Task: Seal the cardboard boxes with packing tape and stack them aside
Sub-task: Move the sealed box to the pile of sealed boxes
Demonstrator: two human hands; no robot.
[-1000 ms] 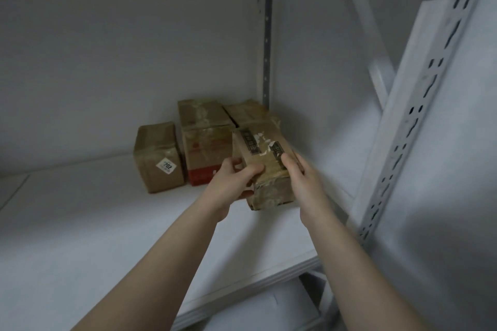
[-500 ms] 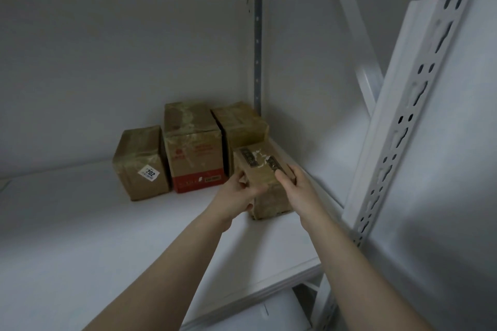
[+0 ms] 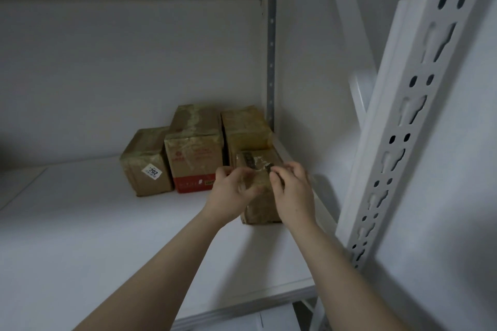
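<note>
Small box (image 3: 258,161): sits on the shelf (image 3: 107,223), near the right wall, just in front of the other boxes (image 3: 196,148).
Left hand (image 3: 233,192): blurry, fingers bent at the box's left side. I cannot tell if it holds on.
Right hand (image 3: 293,191): fingers and thumb bent round the top right edge, holding it.

White sticker (image 3: 152,171) on leftmost box (image 3: 146,162) reads "202".
</note>
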